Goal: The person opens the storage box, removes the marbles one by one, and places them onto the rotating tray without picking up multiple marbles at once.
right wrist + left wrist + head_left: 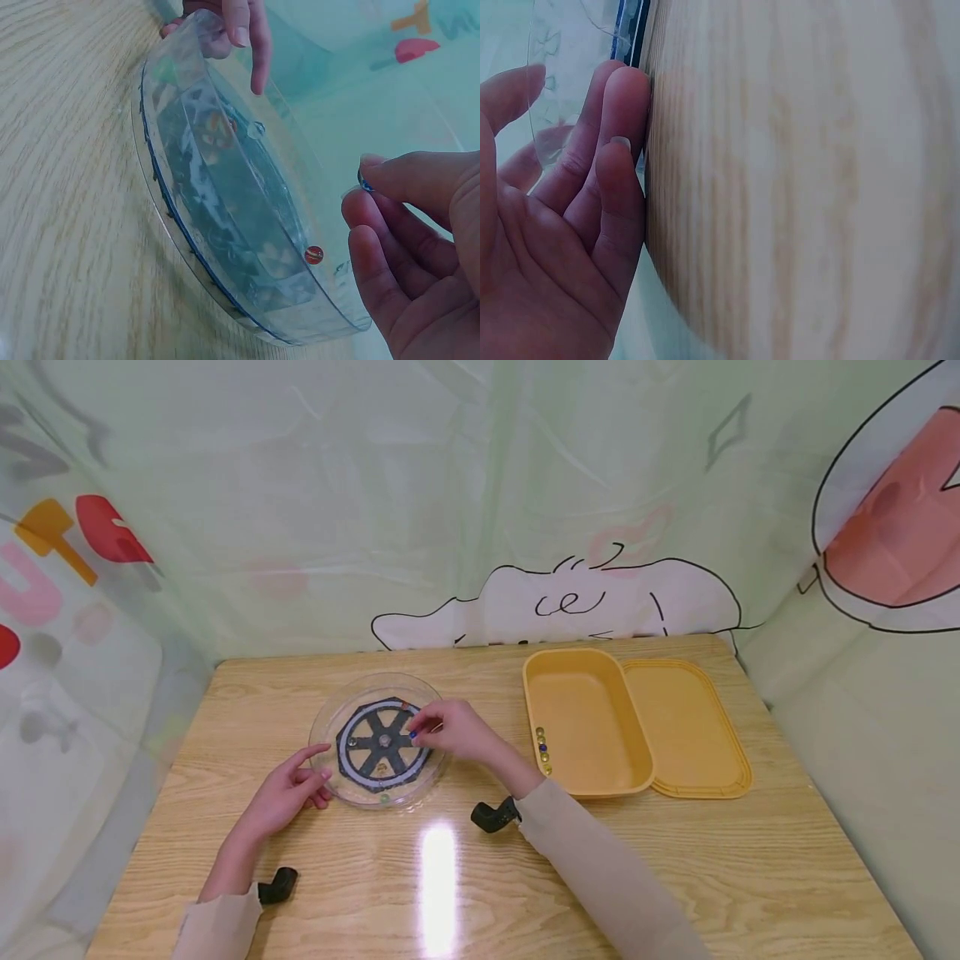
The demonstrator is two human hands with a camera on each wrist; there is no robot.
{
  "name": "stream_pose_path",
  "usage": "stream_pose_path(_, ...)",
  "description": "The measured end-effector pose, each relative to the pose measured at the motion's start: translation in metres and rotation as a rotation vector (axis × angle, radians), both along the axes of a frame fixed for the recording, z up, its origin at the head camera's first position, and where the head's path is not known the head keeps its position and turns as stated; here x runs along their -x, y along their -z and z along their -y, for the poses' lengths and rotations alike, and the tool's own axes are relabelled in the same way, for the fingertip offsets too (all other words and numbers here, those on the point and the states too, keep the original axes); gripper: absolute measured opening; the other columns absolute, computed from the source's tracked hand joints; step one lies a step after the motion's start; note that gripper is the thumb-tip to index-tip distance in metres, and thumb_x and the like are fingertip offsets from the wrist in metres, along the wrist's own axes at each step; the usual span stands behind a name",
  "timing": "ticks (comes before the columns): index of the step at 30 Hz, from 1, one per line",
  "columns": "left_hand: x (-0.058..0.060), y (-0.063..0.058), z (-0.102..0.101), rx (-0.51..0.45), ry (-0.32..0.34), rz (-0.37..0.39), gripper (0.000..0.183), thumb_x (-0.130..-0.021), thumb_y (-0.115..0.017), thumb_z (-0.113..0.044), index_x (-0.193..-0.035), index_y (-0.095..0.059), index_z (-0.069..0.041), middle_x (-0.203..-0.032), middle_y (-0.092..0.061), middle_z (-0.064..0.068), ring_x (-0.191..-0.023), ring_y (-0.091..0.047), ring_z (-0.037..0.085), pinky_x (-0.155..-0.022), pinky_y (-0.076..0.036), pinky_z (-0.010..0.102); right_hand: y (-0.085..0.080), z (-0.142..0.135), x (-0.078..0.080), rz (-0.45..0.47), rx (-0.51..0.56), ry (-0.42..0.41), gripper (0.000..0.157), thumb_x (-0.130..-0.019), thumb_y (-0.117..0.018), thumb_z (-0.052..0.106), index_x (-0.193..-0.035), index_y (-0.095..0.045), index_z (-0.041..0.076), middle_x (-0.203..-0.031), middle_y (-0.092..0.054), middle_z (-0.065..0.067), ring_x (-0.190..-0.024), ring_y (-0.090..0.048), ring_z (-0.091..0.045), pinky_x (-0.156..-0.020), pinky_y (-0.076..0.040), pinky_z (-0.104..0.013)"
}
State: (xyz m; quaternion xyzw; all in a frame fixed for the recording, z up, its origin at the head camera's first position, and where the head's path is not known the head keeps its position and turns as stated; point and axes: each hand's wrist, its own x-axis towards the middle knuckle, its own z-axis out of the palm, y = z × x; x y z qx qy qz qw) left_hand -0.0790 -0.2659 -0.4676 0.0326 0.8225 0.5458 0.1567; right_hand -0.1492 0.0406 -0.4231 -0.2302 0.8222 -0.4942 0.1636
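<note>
My right hand (456, 728) pinches a small dark blue marble (365, 181) between thumb and fingertips above the right side of a round clear dish (324, 710). In the dish is a dark spoked wheel shape (385, 718) with a pale ring. Several marbles lie on it, among them a reddish-orange marble (314, 255), a clear marble (256, 130) and a green marble (385, 798). My left hand (282, 797) rests at the dish's left rim. Its fingers are loosely bent, some over the edge and others outside the clear wall.
Right of the dish stands a deep yellow box (600, 718), with a line of several small marbles (543, 747) along its left inner side. A yellow lid (686, 727) lies beside it, partly under its edge. A printed curtain (450, 510) hangs behind the wooden table (360, 885).
</note>
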Motion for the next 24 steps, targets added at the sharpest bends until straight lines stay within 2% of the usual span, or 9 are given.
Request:
stream_pose_path(4, 0.001, 0.001, 0.0, -0.011, -0.002, 0.005, 0.05, -0.095, -0.055, -0.019, -0.14, -0.036, -0.007, -0.079, -0.066, 0.019, -0.066, -0.064, 0.033, -0.063, -0.054, 0.036, 0.001, 0.0, 0.0, -0.002, 0.003, -0.001, 0.016, -0.082, -0.071, 0.006, -0.097, -0.07, 0.01, -0.089, -0.066, 0.004, -0.08, -0.06, -0.011, -0.07, -0.05, -0.022)
stream_pose_path(10, 0.002, 0.007, 0.002, 0.011, -0.008, -0.004, 0.052, -0.094, -0.057, -0.029, -0.14, -0.038, -0.013, -0.079, -0.066, 0.015, -0.066, -0.064, 0.027, -0.064, -0.054, 0.033, 0.001, -0.004, 0.001, -0.002, -0.008, 0.012, 0.016, -0.083, -0.072, 0.012, -0.099, -0.07, 0.012, -0.089, -0.066, 0.006, -0.081, -0.06, -0.01, -0.072, -0.05, -0.023)
stream_pose_path(15, 0.001, 0.007, 0.003, 0.021, -0.009, -0.014, 0.052, -0.093, -0.057, -0.032, -0.139, -0.039, -0.015, -0.079, -0.066, 0.014, -0.066, -0.064, 0.028, -0.063, -0.053, 0.033, -0.007, -0.015, 0.004, -0.016, -0.015, 0.048, 0.016, -0.084, -0.07, 0.012, -0.1, -0.07, 0.01, -0.088, -0.065, 0.004, -0.082, -0.059, -0.013, -0.072, -0.05, -0.025)
stream_pose_path(24, 0.0, 0.007, 0.002, 0.013, -0.001, -0.025, 0.053, -0.094, -0.056, -0.029, -0.14, -0.037, -0.012, -0.079, -0.067, 0.014, -0.066, -0.065, 0.028, -0.064, -0.054, 0.033, -0.027, -0.053, 0.022, -0.068, -0.029, 0.13, 0.016, -0.084, -0.07, 0.01, -0.101, -0.069, 0.008, -0.091, -0.066, -0.001, -0.084, -0.06, -0.016, -0.073, -0.051, -0.027)
